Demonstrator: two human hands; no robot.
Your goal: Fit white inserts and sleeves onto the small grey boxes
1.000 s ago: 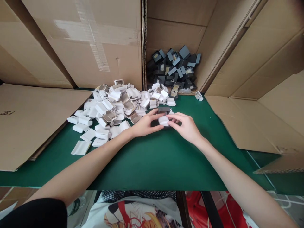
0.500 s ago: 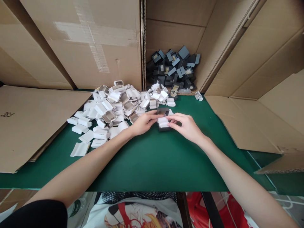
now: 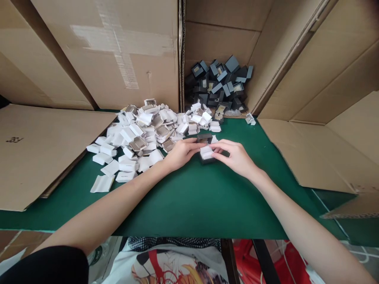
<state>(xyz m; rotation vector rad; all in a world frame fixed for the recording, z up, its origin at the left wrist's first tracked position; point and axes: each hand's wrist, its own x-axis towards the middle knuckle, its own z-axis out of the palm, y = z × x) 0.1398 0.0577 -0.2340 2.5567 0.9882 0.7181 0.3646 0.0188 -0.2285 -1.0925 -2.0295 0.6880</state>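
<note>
A small black box with its lid raised stands on the green table in front of me. A white padded insert sits in its open lower half; how deep it is seated, I cannot tell. My left hand reaches in from the left, its fingertips closed against the box and the insert's edge. From the right, my right hand pinches the insert's right side between thumb and fingers. Just behind the box lies a white piece, partly hidden.
A large heap of white inserts spreads to the left and back. Many black boxes are piled inside an open cardboard carton. Cardboard flaps border the green table, and one white piece lies at back right.
The whole view has shifted slightly. Both hands stay at the black box, with only small finger movement around the white insert.
</note>
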